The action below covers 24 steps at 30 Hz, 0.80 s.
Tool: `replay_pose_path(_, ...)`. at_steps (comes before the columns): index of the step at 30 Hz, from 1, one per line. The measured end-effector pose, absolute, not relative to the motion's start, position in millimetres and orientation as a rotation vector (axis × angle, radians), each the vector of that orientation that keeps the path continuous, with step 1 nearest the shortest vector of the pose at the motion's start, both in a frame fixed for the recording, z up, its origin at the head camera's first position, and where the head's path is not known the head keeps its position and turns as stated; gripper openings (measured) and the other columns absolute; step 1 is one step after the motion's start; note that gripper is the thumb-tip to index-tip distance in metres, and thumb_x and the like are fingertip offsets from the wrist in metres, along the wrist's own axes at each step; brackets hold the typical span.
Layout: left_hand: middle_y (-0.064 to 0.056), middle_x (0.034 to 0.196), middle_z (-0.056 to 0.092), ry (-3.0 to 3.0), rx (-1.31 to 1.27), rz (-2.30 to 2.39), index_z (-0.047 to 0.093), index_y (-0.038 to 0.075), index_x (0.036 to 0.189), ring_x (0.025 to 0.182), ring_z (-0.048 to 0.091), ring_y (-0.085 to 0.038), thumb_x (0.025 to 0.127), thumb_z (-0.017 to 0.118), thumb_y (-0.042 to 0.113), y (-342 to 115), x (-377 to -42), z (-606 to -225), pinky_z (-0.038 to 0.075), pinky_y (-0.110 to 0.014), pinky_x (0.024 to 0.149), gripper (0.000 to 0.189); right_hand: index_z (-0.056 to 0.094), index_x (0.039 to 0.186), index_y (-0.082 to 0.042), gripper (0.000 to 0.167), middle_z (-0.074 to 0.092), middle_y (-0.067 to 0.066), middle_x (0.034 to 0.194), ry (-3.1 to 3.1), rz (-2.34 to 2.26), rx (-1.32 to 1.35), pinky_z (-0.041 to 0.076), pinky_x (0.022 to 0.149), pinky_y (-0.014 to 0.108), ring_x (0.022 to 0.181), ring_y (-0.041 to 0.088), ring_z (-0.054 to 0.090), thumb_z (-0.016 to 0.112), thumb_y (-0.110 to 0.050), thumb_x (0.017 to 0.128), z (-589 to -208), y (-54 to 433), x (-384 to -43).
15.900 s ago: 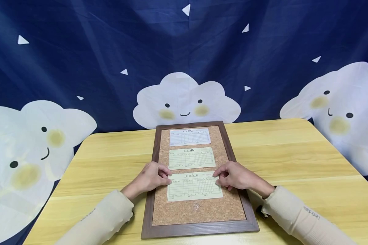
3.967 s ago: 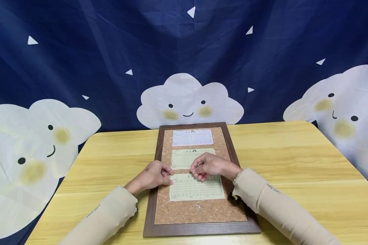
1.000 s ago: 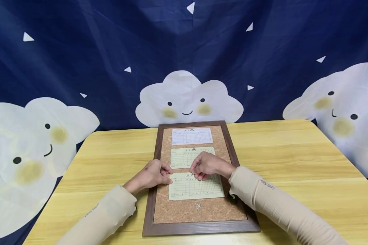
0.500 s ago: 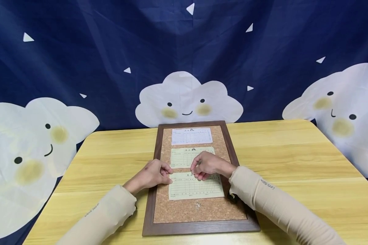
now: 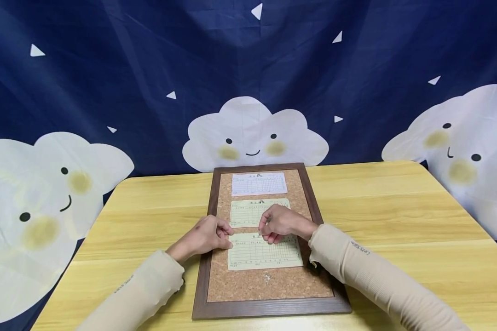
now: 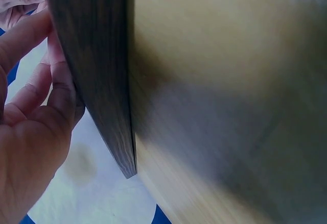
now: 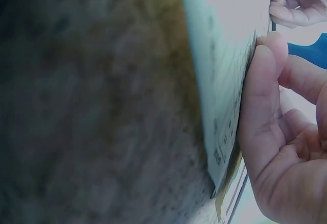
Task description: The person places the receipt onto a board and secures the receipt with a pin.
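Three printed form sheets lie in a column on a framed cork board (image 5: pixel 269 289). My left hand (image 5: pixel 207 235) rests its index finger and thumb, spread apart, on the left edge of the nearest pale green sheet (image 5: pixel 252 257). At the top middle of that sheet, my right hand (image 5: pixel 282 223) pinches a small thumbtack, mostly hidden by the fingertips. In the right wrist view the thumb and index fingertips (image 7: pixel 265 55) meet close against the paper. A middle green sheet (image 5: pixel 242 214) and a far white sheet (image 5: pixel 258 185) each bear a small shiny tack at the top.
The board's dark brown wooden frame (image 5: pixel 269 309) lies on a light wood table (image 5: pixel 397 220). Behind the table hangs a dark blue curtain (image 5: pixel 248 50) printed with clouds. A small worn patch (image 5: pixel 267 277) marks the cork below the nearest sheet.
Since the oldest frame, my right hand has moved from the nearest sheet's right edge to its top middle. My left hand has stayed at the left edge. Over the last second, almost nothing differs.
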<state>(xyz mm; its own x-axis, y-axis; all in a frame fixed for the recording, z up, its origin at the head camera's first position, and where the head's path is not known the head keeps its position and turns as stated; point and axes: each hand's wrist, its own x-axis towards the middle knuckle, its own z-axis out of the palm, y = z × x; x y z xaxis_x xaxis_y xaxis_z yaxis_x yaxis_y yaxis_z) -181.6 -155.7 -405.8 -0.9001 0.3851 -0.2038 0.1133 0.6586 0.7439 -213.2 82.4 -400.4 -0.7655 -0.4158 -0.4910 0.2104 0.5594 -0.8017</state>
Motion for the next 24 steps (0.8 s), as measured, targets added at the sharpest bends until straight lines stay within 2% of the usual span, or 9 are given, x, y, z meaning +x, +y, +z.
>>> replay_pose_path(9,0.001,0.069,0.059,2.541,0.405,1.1,0.073,0.002,0.092,0.065,0.053,-0.009,0.074,0.084,-0.002,-156.5,-181.2,-407.0,0.046,-0.024,0.062,0.021,0.066,0.08,-0.001,0.01,0.066,0.01,0.064,2.169,-1.194,-0.168,0.056,0.052,0.028,0.05,0.012,0.06,0.07,0.003,0.089,-401.5,80.7,-212.2)
replay_pose_path(24,0.001,0.072,0.06,2.561,0.41,1.084,0.074,0.003,0.092,0.067,0.054,-0.01,0.075,0.085,0.0,-156.2,-180.1,-409.9,0.047,-0.025,0.063,0.021,0.056,0.076,-0.002,0.022,0.066,0.012,0.064,2.266,-1.132,-0.239,0.055,0.051,0.029,0.049,0.013,0.06,0.072,-0.003,0.091,-404.0,83.2,-207.8)
